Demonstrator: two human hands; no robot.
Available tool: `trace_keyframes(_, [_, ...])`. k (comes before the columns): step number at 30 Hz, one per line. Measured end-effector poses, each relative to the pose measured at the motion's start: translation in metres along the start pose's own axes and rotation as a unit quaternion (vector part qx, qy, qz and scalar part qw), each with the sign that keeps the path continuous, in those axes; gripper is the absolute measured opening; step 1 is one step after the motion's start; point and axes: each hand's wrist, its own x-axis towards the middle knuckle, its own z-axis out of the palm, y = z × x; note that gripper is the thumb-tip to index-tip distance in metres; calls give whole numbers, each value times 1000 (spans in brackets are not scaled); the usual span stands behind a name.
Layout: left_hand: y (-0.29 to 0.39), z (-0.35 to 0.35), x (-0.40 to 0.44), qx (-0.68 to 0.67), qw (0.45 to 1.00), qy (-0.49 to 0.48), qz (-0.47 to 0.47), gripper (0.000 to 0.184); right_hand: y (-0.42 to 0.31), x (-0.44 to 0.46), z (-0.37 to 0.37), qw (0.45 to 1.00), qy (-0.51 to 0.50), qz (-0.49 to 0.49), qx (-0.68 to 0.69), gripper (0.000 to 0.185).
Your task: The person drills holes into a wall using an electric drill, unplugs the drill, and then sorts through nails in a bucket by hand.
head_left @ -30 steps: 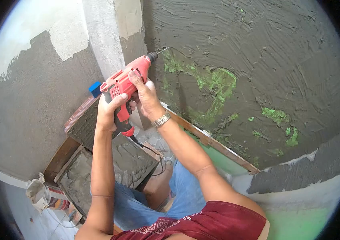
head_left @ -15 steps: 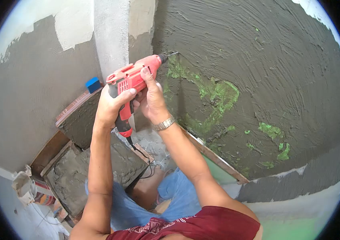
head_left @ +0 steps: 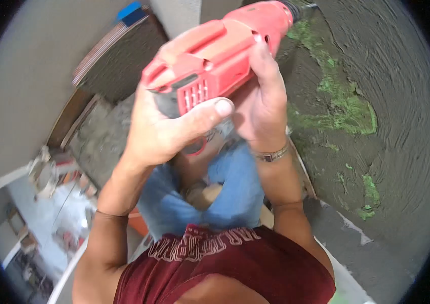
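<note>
A red electric drill [head_left: 225, 50] fills the upper middle of the view, its black chuck and thin bit pointing to the upper right. My left hand [head_left: 174, 121] is wrapped round the rear handle, thumb along the side below the vent slots. With my right hand [head_left: 265, 96], I support the front of the body from below, thumb up against its side. The bit overlaps the grey mortar-coated wall [head_left: 402, 96] in view; whether it touches, I cannot tell. Green patches [head_left: 346, 101] show through the mortar near the drill.
To the left, a mortar-covered board [head_left: 124, 61] leans with a blue block [head_left: 131, 13] at its top. Below it lies a bed of wet mortar [head_left: 96, 137]. Several cluttered items [head_left: 58, 175] stand at the lower left.
The drill and both hands now appear larger and higher, closer to the camera. The view has tilted down and shifted, showing more of the shirt and the floor at left.
</note>
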Motion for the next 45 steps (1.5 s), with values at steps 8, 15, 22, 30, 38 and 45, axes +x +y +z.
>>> trace_keyframes(8, [30, 66, -21, -164, 955, 107, -220, 90, -41, -129, 15, 825, -27, 170, -539, 67])
trace_keyframes(15, [52, 83, -15, -293, 918, 88, -253, 64, -90, -117, 80, 649, 73, 259, -712, 35])
trace_keyframes(22, [33, 72, -11, -301, 898, 95, -307, 60, -74, -116, 78, 609, 116, 266, -738, 42])
trace_keyframes(30, [32, 57, 2, -282, 877, 105, -375, 55, -65, -109, 93, 615, 148, 278, -723, 40])
trace_keyframes(38, [47, 51, 4, -264, 861, 125, -417, 58, -69, -106, 109, 605, 157, 318, -713, 46])
trace_keyframes(45, [42, 56, 2, -274, 851, 129, -428, 54, -79, -108, 107, 586, 146, 324, -728, 45])
